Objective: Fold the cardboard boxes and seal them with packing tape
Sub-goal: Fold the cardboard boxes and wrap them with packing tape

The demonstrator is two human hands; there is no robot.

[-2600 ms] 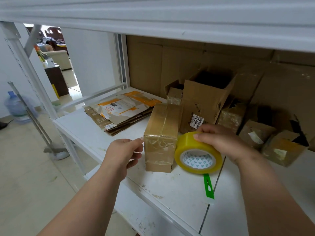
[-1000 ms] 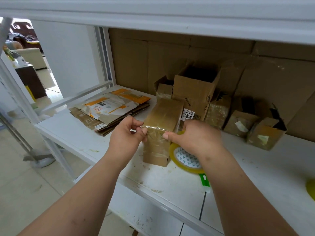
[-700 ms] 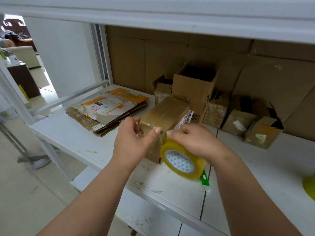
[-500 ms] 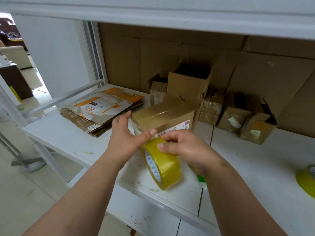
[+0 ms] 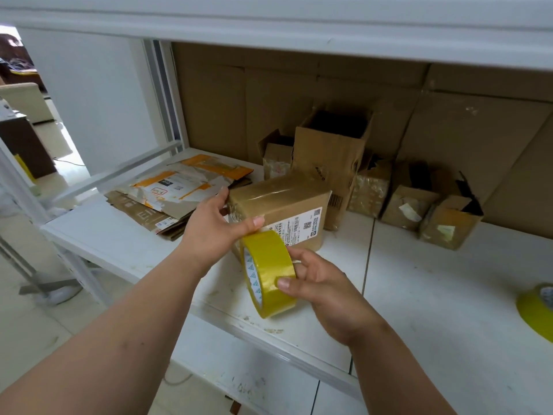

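box (image 5: 278,205): glossy taped brown cardboard block with white label, on white worktop (image 5: 434,295), long axis left-right | left hand (image 5: 214,232): grips box's left end, thumb in front | right hand (image 5: 317,283): curled round tape roll (image 5: 267,272), yellow ring on edge, just before box, core facing left

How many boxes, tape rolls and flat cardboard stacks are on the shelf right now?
Boxes: 6 (taped box, tall open box, four small ones behind)
Tape rolls: 2 (held roll, second roll at the right edge)
Flat stacks: 1
Total: 9
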